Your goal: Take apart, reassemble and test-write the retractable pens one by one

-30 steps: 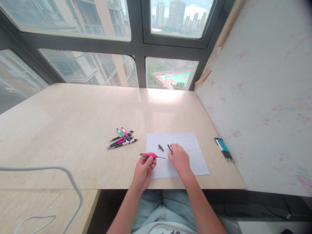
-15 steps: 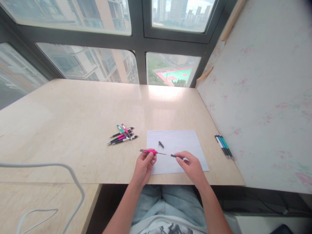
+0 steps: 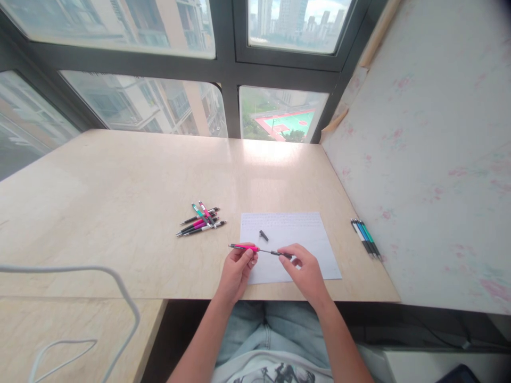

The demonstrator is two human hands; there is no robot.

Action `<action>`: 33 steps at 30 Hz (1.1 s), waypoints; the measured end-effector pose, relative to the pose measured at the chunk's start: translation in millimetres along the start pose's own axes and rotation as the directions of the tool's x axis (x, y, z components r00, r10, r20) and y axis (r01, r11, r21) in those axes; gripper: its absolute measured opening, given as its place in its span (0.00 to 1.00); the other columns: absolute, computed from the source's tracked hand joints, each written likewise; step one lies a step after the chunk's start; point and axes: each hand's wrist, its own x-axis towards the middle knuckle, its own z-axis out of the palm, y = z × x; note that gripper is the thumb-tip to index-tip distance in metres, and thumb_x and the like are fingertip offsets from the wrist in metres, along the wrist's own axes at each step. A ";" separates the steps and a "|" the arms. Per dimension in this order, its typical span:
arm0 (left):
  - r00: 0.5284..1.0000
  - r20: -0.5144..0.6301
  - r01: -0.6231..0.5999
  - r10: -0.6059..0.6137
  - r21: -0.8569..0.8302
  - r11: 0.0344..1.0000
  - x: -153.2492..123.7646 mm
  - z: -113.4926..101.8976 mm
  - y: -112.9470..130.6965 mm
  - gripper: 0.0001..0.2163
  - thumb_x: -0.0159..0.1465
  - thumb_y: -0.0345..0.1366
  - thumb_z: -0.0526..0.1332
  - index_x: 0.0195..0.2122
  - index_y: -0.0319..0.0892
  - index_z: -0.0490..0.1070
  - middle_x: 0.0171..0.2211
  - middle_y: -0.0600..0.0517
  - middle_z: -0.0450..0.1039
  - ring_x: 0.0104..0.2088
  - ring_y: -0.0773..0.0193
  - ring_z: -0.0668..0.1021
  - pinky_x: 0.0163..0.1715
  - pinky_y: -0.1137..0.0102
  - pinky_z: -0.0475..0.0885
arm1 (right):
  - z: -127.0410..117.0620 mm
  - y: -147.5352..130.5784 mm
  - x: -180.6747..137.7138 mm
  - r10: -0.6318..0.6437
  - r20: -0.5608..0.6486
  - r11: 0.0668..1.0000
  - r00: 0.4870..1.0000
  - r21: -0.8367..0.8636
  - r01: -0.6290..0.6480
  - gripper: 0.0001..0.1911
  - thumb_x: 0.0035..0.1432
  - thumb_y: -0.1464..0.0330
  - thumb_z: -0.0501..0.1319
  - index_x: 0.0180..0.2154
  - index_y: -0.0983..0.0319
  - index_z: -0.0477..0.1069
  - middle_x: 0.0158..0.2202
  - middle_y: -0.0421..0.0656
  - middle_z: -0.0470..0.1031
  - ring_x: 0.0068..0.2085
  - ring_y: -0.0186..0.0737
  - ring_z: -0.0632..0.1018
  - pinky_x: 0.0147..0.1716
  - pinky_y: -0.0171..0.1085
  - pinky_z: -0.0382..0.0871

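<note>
My left hand (image 3: 238, 268) pinches the pink barrel of a pen (image 3: 248, 248) above the paper. A thin refill (image 3: 264, 251) sticks out of its right end. In my right hand (image 3: 301, 266), thumb and fingers close on a dark pen grip section (image 3: 282, 255), whose left end now surrounds the refill's tip. The grip section and the pink barrel are apart, with refill showing between them. Just beyond the hands, a small dark cap-like piece (image 3: 264, 235) lies on the white sheet of paper (image 3: 303, 229), which carries lines of writing at its top.
Several pens (image 3: 200, 222) in mixed colours lie piled left of the paper. Another row of pens (image 3: 366, 238) rests by the wallpapered wall (image 3: 419, 186). A white cable (image 3: 107, 271) loops over the wooden table (image 3: 131, 181) at the left. Windows stand behind the table.
My right hand has moved left with the grip section, which has slid over the refill's tip. My left hand and the pink barrel have hardly moved.
</note>
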 end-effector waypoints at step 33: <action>0.999 0.044 -0.013 0.009 0.082 0.997 -3.2 0.7 1.3 0.10 0.54 0.35 0.70 0.36 0.36 0.78 0.29 0.49 0.75 0.28 0.67 0.73 0.31 0.72 0.68 | 17.3 -13.4 12.9 -0.138 0.023 0.990 0.990 -0.031 0.138 0.06 0.60 0.67 0.59 0.35 0.58 0.75 0.34 0.44 0.76 0.35 0.40 0.76 0.30 0.37 0.71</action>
